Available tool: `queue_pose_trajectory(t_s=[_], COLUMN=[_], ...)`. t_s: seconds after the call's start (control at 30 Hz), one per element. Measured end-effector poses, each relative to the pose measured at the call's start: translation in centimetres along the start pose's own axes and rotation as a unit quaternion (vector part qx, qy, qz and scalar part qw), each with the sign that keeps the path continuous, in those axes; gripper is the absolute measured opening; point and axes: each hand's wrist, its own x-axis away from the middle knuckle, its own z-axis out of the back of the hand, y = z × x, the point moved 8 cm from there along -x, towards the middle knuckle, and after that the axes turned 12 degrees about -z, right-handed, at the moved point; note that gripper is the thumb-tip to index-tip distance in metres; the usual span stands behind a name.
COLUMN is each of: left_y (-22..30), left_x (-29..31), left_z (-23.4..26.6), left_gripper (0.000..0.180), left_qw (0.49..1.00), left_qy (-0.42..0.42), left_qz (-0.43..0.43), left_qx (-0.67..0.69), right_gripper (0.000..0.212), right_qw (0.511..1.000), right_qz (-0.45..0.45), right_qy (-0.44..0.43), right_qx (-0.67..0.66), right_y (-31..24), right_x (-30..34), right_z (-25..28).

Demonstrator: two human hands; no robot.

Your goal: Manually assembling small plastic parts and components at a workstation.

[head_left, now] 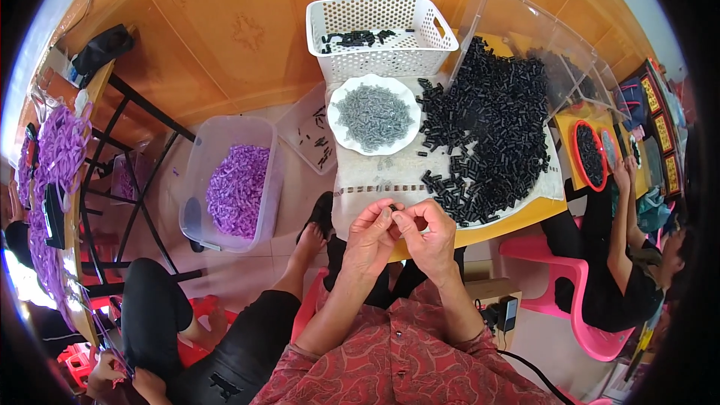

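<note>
My left hand (pixel 367 236) and my right hand (pixel 427 232) meet at the table's near edge, fingertips pinched together. Between them shows a small black piece (pixel 394 208), mostly covered by the fingers. To the right, a big heap of short black tube-like pieces (pixel 495 120) spreads over the cloth (pixel 356 214). Straight ahead, a white scalloped plate (pixel 339 135) is filled with small clear pieces (pixel 375 116), and a few more clear ones lie just below its rim.
Behind the plate stands a white perforated basket (pixel 379 67) holding some black pieces. A clear bin (pixel 517 11) lies tipped behind the heap. On the floor at left is a tub (pixel 271 202) of purple pieces (pixel 238 191). People sit at both sides, one near a pink chair (pixel 570 285).
</note>
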Motion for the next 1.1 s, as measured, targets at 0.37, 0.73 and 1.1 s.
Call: queue_pose_trajectory(t_s=[0.37,0.73,1.1], left_y=[-0.3,-0.3,-0.1], left_x=[-0.3,-0.5,-0.8], left_z=[0.8,1.4,1.4], left_gripper=[0.021,0.023,0.019], left_qw=[0.998,0.997,0.997], left_qy=[0.046,0.06,0.06], left_qz=[0.048,0.051,0.053], left_qx=[0.006,0.0,-0.011], right_gripper=[0.006,0.008,0.008], right_qw=[0.988,0.929,0.945], right_qz=[0.005,0.03,0.006], right_qy=[0.077,0.182,0.122], right_qx=[0.137,0.321,0.305], right_y=[3.5,6.2,6.5], right_x=[-4.1,-6.8,-7.4], right_z=[3.0,6.1,6.0])
